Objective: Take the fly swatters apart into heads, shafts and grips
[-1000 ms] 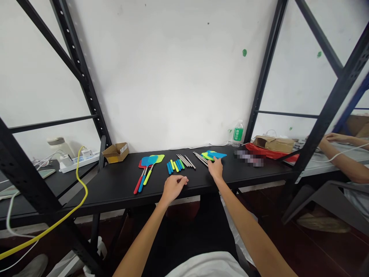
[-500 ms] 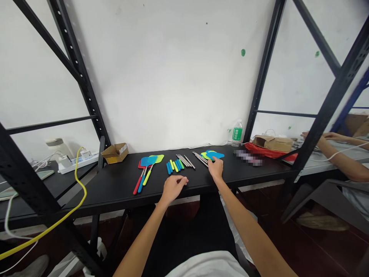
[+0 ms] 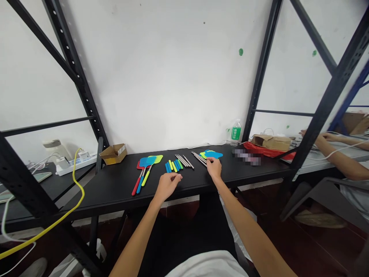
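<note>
My right hand (image 3: 214, 168) is at the near ends of a bundle of thin metal rods (image 3: 198, 157), its fingers curled in on them; the fingertips are partly hidden. Just behind it lie flat fly swatter heads, a blue one (image 3: 213, 154) on top of yellow-green ones. My left hand (image 3: 168, 184) hovers by the table's front edge, fingers loosely bent and thumb apart, with nothing visible in it. Beyond it is a row of blue, yellow and green handle grips (image 3: 174, 166), beside a second group of rods (image 3: 185, 161). Three whole fly swatters (image 3: 145, 169) lie to the left.
On the black table (image 3: 109, 188) stand an open cardboard box (image 3: 113, 154) at the left and a water bottle (image 3: 235, 133) at the back right. A red bag (image 3: 265, 150) lies under another box. Black metal posts flank the table. A co-worker's arm (image 3: 331, 154) shows at the right.
My right fingers have shifted slightly left, from the blue swatter head to the rod ends. My left hand has moved a little left. The view has shifted slightly.
</note>
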`<state>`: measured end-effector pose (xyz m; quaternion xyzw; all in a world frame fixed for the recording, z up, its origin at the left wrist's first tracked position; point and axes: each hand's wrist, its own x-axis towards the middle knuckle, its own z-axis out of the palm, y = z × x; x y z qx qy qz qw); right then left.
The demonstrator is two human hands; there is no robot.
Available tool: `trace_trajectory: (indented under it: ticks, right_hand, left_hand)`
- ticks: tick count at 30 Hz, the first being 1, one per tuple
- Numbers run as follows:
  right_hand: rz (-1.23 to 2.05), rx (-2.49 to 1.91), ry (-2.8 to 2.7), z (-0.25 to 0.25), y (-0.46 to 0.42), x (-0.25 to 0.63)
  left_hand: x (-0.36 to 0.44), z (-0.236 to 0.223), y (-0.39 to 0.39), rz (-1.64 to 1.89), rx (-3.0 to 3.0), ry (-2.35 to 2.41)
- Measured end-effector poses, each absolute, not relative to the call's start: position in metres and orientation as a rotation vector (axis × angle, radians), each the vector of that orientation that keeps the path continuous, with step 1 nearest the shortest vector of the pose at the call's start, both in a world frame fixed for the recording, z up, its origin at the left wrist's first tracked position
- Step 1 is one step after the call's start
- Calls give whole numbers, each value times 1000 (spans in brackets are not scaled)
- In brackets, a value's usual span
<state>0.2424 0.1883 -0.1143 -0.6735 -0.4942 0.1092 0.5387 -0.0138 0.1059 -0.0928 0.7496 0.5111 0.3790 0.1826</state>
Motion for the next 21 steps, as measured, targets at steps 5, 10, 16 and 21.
trace_trajectory:
  ticks: [5, 10, 16, 21]
  right_hand:
    - [251, -1585, -1179, -116, 190, 243]
    - [247, -1588, -1185, -117, 191, 243]
    - [250, -1619, -1217, -114, 188, 243]
    - [251, -1662, -1256, -108, 182, 240]
  left_hand:
    - [-50, -81, 113, 1095, 2167, 1732]
    - [-89, -75, 116, 979, 2080, 2155]
    - [-101, -81, 117, 704, 2094, 2364]
    - [-93, -86, 117, 628, 2152, 2439]
